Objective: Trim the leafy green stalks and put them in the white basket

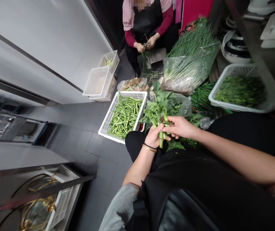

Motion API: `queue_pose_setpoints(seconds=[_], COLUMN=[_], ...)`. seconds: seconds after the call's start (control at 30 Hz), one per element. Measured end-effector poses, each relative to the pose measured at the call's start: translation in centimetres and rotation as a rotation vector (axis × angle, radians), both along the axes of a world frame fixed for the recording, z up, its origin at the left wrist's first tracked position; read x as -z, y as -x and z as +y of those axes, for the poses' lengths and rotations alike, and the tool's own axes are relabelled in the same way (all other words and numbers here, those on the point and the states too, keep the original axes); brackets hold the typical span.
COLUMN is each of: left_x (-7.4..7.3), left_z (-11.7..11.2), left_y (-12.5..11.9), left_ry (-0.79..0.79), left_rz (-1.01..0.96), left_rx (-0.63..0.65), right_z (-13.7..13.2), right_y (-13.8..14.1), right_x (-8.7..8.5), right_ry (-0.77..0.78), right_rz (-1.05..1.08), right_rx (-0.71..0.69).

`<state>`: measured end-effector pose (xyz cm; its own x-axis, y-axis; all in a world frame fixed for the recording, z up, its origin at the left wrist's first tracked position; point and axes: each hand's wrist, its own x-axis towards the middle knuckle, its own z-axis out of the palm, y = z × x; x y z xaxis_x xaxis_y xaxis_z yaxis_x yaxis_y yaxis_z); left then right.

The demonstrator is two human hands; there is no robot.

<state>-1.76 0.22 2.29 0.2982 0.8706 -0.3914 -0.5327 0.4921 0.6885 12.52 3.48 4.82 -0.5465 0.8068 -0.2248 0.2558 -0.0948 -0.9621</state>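
My left hand [153, 137], with a dark band and a gold bracelet at the wrist, is wrapped round the lower stems of several leafy green stalks [160, 104]. The stalks stand roughly upright, leaves on top and pale cut ends below. From the other side, my right hand [182, 126] pinches at the same stems, its fingertips touching the left fingers. Left of the hands, a white slotted basket [105, 120] holds a heap of trimmed green stems [125, 117]. More loose leaves [176, 145] lie beneath my hands, over my lap.
Across from me a person [148, 19] in a dark apron sits handling thin stalks. A plastic bag of long green scallions [187, 70] leans nearby. At right is a white basket of greens [242, 91]. White crates [98, 81] stand by the wall; a metal rack [77, 183] is lower left.
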Motion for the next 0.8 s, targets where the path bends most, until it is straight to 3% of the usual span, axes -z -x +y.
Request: queue_pose_setpoints(seconds=[0.07, 0.13, 0.2, 0.27, 0.33, 0.43, 0.57, 0.63, 0.7, 0.8], left_x=[0.5, 0.8, 1.0, 0.8, 0.5, 0.0, -0.5, -1.0, -1.4, -1.8], left_z=[-0.2, -0.4, -0.3, -0.2, -0.1, -0.2, -0.5, -0.7, -0.8, -0.6], left_y=[0.2, 0.0, -0.2, -0.4, -0.5, -0.6, -0.3, 0.0, 0.0, -0.3], left_ry=[0.083, 0.165, 0.195, 0.156, 0.077, -0.008, -0.036, -0.053, -0.06, -0.042], left_rz=[0.006, -0.019, -0.071, -0.104, -0.074, 0.015, 0.044, 0.049, 0.067, 0.101], left_rx=[-0.018, -0.148, -0.331, -0.435, -0.395, -0.305, -0.304, -0.247, -0.193, -0.249], right_z=[-0.1, -0.3, -0.7, -1.1, -1.6, -1.9, -0.4, 0.9, 1.9, 1.6], right_y=[-0.5, -1.2, -1.7, -1.7, -1.2, -0.4, -1.1, -1.7, -1.8, -1.1], right_x=[-0.3, -0.5, -0.4, -0.1, 0.3, 0.6, -0.3, -0.8, -1.0, -0.6], right_ry=[-0.186, -0.335, -0.325, -0.239, -0.236, -0.362, -0.376, -0.277, -0.189, -0.218], right_rz=[-0.144, -0.251, -0.298, -0.321, -0.347, -0.357, -0.325, -0.273, -0.22, -0.236], right_rx=[0.01, 0.052, 0.067, 0.04, -0.004, -0.087, -0.264, -0.194, -0.025, 0.184])
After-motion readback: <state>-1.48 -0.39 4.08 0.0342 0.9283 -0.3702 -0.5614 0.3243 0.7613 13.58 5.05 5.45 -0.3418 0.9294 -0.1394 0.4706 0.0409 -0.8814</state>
